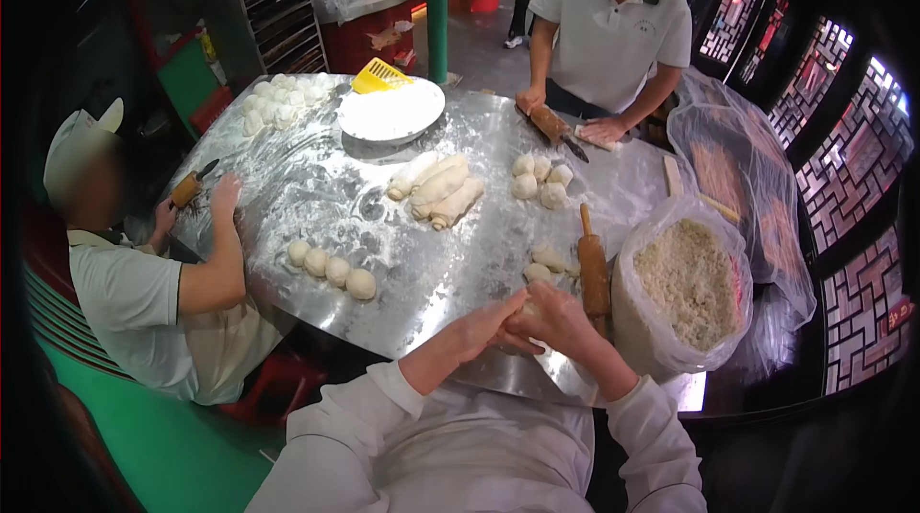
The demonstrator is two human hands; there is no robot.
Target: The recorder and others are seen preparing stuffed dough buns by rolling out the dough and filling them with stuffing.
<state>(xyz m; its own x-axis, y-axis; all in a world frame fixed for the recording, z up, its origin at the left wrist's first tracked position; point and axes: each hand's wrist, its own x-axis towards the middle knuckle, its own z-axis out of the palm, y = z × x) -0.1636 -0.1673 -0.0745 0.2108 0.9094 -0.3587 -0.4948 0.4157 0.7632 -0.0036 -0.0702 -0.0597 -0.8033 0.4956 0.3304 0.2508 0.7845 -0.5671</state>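
My left hand (485, 330) and my right hand (553, 315) meet over the near edge of the metal table (402, 319), cupped around a piece of dough that shows only in part between the fingers. Just beyond them lie a few small dough pieces (550, 256). A wooden rolling pin (594, 272) rests to their right, beside a plastic-lined sack of crumbly filling (686, 283). Farther left is a row of several dough balls (336, 270). Thick dough rolls (440, 190) lie near the table's middle, and round dough balls (540, 179) sit to the right of them.
A co-worker (144, 254) at the left has a rolling pin (187, 190). Another co-worker (611, 31) across the table presses dough beside a rolling pin (552, 126). A bowl of flour (392, 111) with a yellow scoop (379, 76) stands at the back, near more dough balls (284, 100).
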